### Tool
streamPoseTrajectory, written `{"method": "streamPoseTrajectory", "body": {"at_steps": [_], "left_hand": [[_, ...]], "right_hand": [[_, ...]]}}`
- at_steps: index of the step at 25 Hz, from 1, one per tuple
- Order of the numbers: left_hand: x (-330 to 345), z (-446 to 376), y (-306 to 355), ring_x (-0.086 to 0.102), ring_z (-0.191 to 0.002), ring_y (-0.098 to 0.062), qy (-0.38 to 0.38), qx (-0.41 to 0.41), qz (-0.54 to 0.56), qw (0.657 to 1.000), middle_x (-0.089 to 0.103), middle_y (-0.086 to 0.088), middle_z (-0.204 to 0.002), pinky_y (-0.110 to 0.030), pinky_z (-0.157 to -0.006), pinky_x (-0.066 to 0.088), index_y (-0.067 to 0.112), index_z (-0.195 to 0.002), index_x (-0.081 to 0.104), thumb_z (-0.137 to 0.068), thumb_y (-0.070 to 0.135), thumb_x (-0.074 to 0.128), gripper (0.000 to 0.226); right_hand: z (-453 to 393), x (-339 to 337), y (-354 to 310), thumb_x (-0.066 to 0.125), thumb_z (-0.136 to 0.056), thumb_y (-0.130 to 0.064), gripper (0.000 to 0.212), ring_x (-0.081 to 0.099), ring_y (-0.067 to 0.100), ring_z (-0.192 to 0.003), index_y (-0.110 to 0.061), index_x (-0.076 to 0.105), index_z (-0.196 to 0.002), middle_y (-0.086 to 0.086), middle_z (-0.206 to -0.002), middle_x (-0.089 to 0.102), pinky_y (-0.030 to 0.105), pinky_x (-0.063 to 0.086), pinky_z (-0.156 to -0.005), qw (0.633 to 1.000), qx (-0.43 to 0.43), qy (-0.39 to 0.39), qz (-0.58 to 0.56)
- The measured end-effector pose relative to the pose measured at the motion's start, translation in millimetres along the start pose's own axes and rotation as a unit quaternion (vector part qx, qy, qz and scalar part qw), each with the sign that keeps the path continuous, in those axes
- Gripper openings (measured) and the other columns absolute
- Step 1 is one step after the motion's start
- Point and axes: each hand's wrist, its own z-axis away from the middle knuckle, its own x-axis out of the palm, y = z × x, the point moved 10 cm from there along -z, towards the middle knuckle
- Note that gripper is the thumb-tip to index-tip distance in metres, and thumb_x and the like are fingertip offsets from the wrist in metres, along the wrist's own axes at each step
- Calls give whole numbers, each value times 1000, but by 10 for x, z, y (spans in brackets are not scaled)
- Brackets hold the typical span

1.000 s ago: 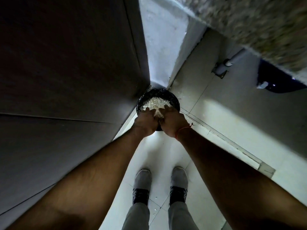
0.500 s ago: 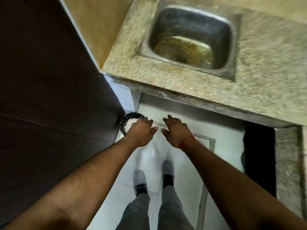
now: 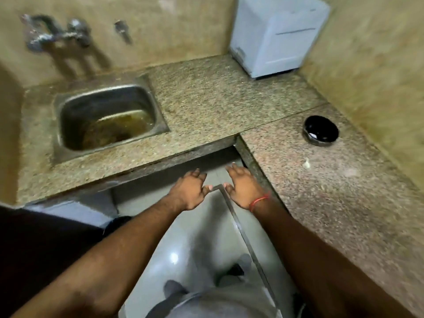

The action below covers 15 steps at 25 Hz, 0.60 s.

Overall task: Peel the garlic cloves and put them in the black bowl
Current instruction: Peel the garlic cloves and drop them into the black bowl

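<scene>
Starting at the left, a wall tap (image 3: 54, 34) juts out above a steel sink (image 3: 107, 118) that holds murky brownish water and is set into the speckled granite counter (image 3: 206, 102). Below the counter's front edge, the left hand (image 3: 189, 191) hangs palm down over the pale floor, fingers loosely spread and holding nothing. Just beside it, the right hand (image 3: 244, 187) hovers the same way, fingers straight and slightly apart, empty, with a red thread (image 3: 259, 200) around the wrist. The thumbs nearly meet but stay apart. At the back corner stands a white appliance (image 3: 278, 35). Farther right, on the side run of counter, a single garlic clove (image 3: 306, 163) lies alone, well apart from both hands. Near it, closer to the wall, sits the black bowl (image 3: 320, 130), with a small white bit inside, too blurred to identify.
</scene>
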Motion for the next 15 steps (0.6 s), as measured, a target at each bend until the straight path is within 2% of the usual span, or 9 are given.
{"method": "streamPoseTrajectory", "body": {"at_steps": [4, 8, 11, 13, 15], "left_hand": [[14, -526, 1238, 26, -152, -35, -18, 89, -48, 995, 28, -18, -165, -50, -119, 33, 11, -156, 33, -104, 57, 38, 70], [216, -1009, 2400, 36, -145, -36, -52, 143, -65, 986, 39, -17, -159, -45, -118, 36, 13, -154, 38, -102, 52, 44, 65], [678, -1454, 2895, 52, -128, -40, -120, 164, -94, 975, 59, -24, -133, -44, -114, 39, 7, -132, 60, -92, 55, 27, 70], [972, -1685, 2983, 55, -123, -43, -148, 122, -114, 975, 60, -25, -125, -45, -110, 44, 4, -129, 60, -87, 53, 36, 69], [1200, -1856, 3100, 58, -121, -41, -152, 118, -127, 973, 57, -20, -131, -44, -103, 51, 7, -137, 54, -83, 51, 50, 70]], "right_hand": [[452, -237, 1066, 53, -99, -36, 67, 28, 34, -150, -18, 29, -159, 13, -166, 28, 40, 27, -123, 996, 73, 36, -23], [797, -319, 2084, 53, -97, -30, 67, 27, 33, -152, -14, 31, -159, 14, -165, 29, 37, 21, -124, 988, 135, 55, -52], [950, -315, 2721, 55, -91, -20, 63, 41, 36, -143, -10, 42, -152, 19, -157, 41, 38, 35, -119, 980, 174, 60, -79], [1038, -317, 3034, 59, -87, -14, 55, 52, 36, -130, -8, 53, -142, 17, -143, 54, 36, 44, -111, 974, 201, 59, -91], [1078, -298, 3339, 58, -90, -11, 44, 59, 32, -119, -11, 61, -134, 13, -130, 63, 35, 50, -104, 968, 223, 65, -98]]}}
